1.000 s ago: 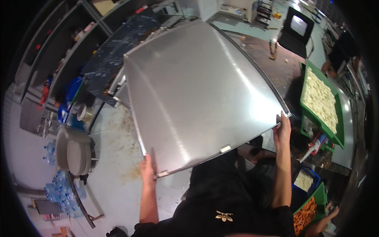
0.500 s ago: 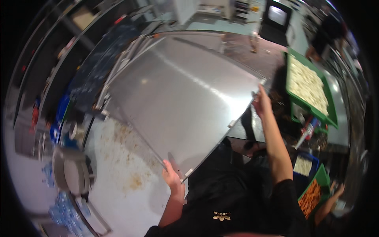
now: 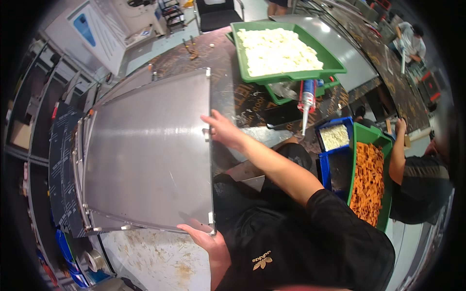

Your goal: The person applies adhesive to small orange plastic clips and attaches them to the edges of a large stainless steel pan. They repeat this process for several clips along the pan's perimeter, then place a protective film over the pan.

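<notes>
A large flat metal panel (image 3: 145, 150) lies in front of me on the left, its far-left edges over a stack of similar frames (image 3: 80, 179). Small white blocks (image 3: 210, 218) sit along its right edge. My left hand (image 3: 208, 241) grips the near right corner, thumb over the top face and the other fingers hidden below. Farther up the same edge, my right hand (image 3: 224, 130) touches the panel beside another block, its visible fingers stretched out and apart. What lies beneath the panel is mostly hidden.
A green tray (image 3: 335, 63) of pale pieces stands on the dark table, with a sealant tube (image 3: 307, 97) beside it. Right of me are blue bins (image 3: 324, 169) and a green tray (image 3: 387, 194) of orange pieces, near another person's arm (image 3: 398, 155). A chair (image 3: 221, 19) stands beyond.
My view has turned right. The panel, earlier askew to the stack, now lies more nearly in line with it. My right hand's fingers are more spread at its edge.
</notes>
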`<action>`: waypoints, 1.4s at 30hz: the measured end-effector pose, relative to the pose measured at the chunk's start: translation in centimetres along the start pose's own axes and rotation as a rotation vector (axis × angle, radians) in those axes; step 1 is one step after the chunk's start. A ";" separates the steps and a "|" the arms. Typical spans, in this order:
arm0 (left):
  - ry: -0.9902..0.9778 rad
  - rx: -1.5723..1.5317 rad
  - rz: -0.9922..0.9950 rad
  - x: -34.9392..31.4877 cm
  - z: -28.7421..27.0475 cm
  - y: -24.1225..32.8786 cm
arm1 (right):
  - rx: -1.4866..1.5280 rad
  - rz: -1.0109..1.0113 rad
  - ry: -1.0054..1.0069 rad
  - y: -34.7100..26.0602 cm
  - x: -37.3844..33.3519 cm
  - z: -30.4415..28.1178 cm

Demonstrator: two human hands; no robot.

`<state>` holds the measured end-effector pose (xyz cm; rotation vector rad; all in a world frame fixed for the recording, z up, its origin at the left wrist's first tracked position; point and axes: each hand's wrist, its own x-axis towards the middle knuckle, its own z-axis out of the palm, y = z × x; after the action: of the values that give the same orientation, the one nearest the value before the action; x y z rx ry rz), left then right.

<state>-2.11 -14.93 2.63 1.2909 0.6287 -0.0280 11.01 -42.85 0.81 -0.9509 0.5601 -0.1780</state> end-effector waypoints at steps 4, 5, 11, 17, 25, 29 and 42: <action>-0.321 -0.193 -0.050 -2.4 2.1 0.1 | -0.017 -0.052 -0.025 1.6 -3.2 -0.4; -0.367 -0.030 -0.028 -2.7 2.4 0.0 | -0.074 -0.074 -0.042 1.6 -3.6 -0.7; -0.358 -0.082 -0.247 -3.0 3.9 -3.0 | -0.231 -0.088 -0.027 0.8 -6.0 -3.2; -0.483 0.016 -0.139 -2.0 3.4 -6.7 | -0.944 -0.055 0.164 1.8 -11.3 -4.6; -1.087 -0.055 -0.201 0.4 -1.4 -12.2 | -1.368 -1.051 0.321 -5.7 -28.4 -18.1; -1.554 0.453 -0.304 1.0 -1.3 -13.0 | -0.800 -0.982 1.209 -9.6 -32.0 -29.0; -1.389 0.612 -0.369 -0.2 1.3 -13.7 | -1.299 -0.208 1.194 -4.8 -34.9 -37.3</action>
<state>-6.63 -20.27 -9.17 1.3531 -0.4074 -1.3828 -37.65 -59.14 0.88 -2.1633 1.7890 -0.6229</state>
